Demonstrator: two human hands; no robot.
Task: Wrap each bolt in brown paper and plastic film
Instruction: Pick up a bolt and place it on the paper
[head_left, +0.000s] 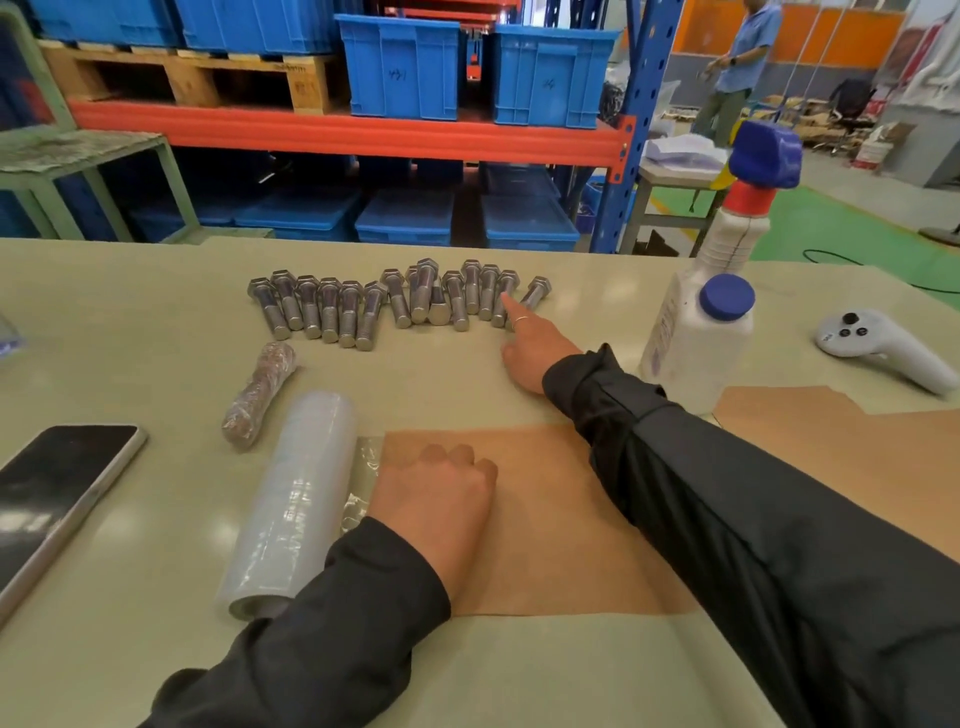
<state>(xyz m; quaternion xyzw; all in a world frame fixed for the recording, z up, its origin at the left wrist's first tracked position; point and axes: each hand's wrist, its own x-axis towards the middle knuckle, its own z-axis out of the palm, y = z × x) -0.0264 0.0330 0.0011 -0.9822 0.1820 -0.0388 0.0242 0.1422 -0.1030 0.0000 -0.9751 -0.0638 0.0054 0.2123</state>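
Leftmost, a wrapped bolt (260, 401) lies beside the film roll (291, 506); the left hand (434, 499), fisted and empty, presses the brown paper (550, 525). Rightward, the right hand (535, 353), index finger extended, reaches the bare bolts (395, 301) on the tabletop (130, 312).

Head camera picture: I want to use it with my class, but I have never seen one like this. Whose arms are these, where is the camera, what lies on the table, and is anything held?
There is no machine here. A person wears the camera on the head, so it looks down at their own hands. The left hand rests as a loose fist on a sheet of brown paper. The right hand points a finger toward a row of bare bolts. Neither holds anything. Also on the table: one wrapped bolt, a roll of plastic film, a phone, a spray bottle and a white controller.
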